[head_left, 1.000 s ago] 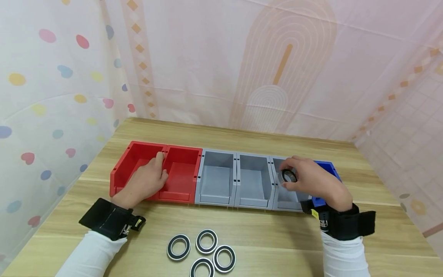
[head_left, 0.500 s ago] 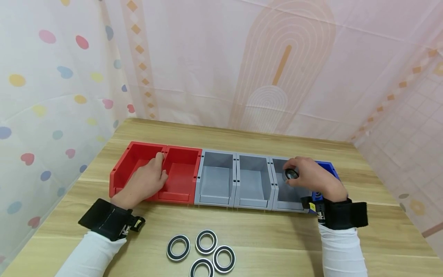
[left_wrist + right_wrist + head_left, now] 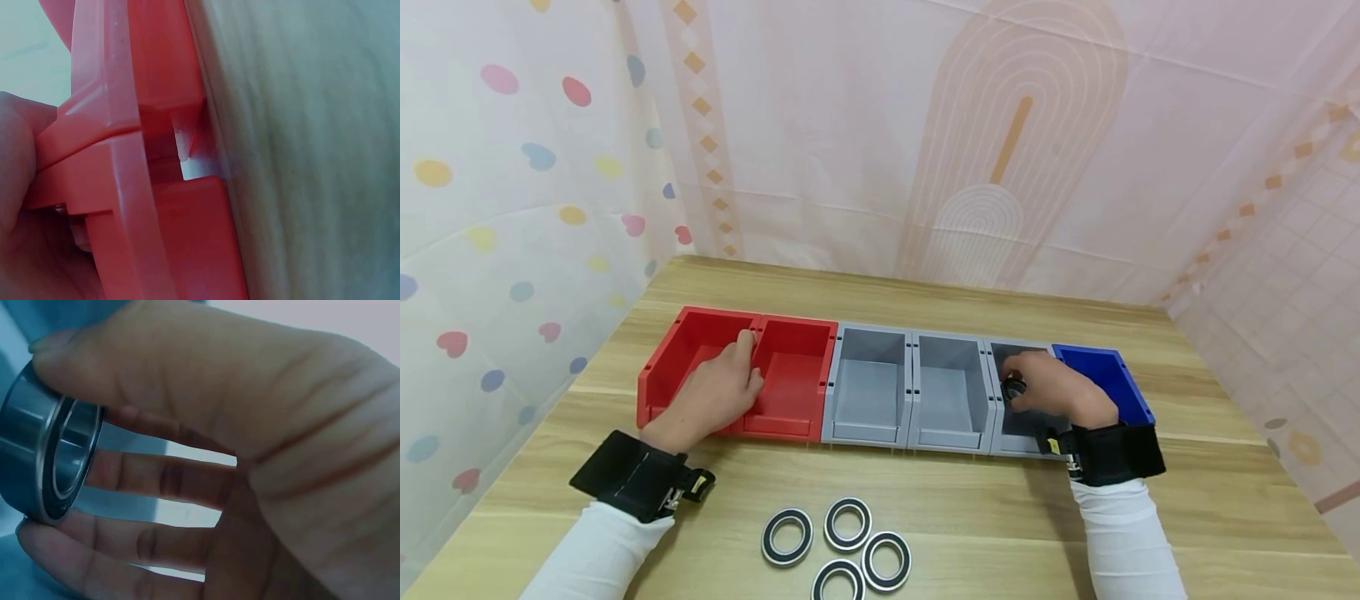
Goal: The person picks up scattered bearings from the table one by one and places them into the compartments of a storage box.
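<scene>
In the head view my right hand [image 3: 1052, 387] pinches a ball bearing [image 3: 1012, 388] within the rightmost grey bin [image 3: 1026, 444]. The right wrist view shows the bearing [image 3: 53, 447] on edge, a black seal inside its steel ring, between thumb and fingertips. My left hand [image 3: 715, 392] grips the adjoining walls of two red bins, the left one [image 3: 662, 362] and the right one [image 3: 790, 383]. In the left wrist view, part of that hand [image 3: 15, 169] wraps the red rim [image 3: 100, 162]; most of its fingers are hidden.
Two more grey bins [image 3: 868, 392] [image 3: 951, 396] stand mid-row, and a blue bin [image 3: 1105, 375] ends it at the right. Several bearings [image 3: 847, 524] lie flat on the wooden table [image 3: 977, 525] in front. Patterned curtains [image 3: 820, 125] hang behind and at both sides.
My right hand has moved left and lower with the bearing, deeper into the rightmost grey bin, uncovering more of the blue bin. My left hand has stayed put.
</scene>
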The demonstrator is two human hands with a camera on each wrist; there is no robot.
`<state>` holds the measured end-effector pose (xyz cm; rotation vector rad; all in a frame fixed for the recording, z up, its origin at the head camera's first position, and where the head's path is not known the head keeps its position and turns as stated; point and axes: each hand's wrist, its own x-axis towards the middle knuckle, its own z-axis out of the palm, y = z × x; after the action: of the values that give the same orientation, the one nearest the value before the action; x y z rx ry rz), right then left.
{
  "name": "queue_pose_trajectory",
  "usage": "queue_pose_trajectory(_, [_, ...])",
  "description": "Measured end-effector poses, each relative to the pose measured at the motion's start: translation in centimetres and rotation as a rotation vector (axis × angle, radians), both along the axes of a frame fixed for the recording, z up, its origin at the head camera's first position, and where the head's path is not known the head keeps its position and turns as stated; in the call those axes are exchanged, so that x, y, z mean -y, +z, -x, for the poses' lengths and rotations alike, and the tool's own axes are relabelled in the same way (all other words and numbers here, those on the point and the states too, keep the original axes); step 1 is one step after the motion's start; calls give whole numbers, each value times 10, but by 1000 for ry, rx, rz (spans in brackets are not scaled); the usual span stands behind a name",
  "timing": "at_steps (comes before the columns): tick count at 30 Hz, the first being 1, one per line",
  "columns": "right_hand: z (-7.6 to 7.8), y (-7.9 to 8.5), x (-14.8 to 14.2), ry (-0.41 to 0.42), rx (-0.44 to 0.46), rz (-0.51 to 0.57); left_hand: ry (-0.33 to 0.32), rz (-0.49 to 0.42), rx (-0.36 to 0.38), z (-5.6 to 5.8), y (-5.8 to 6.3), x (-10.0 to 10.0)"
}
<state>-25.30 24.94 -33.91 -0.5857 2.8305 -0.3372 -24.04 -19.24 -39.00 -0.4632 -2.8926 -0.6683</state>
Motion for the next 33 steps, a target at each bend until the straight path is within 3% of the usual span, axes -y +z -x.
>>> queue_pose_trajectory(12, [3, -8, 3, -8, 29, -25, -7, -3, 4, 1, -1, -1])
queue_pose_trajectory(33, [6, -19, 7, 1, -20, -99, -7, -8, 14, 1, 0, -2])
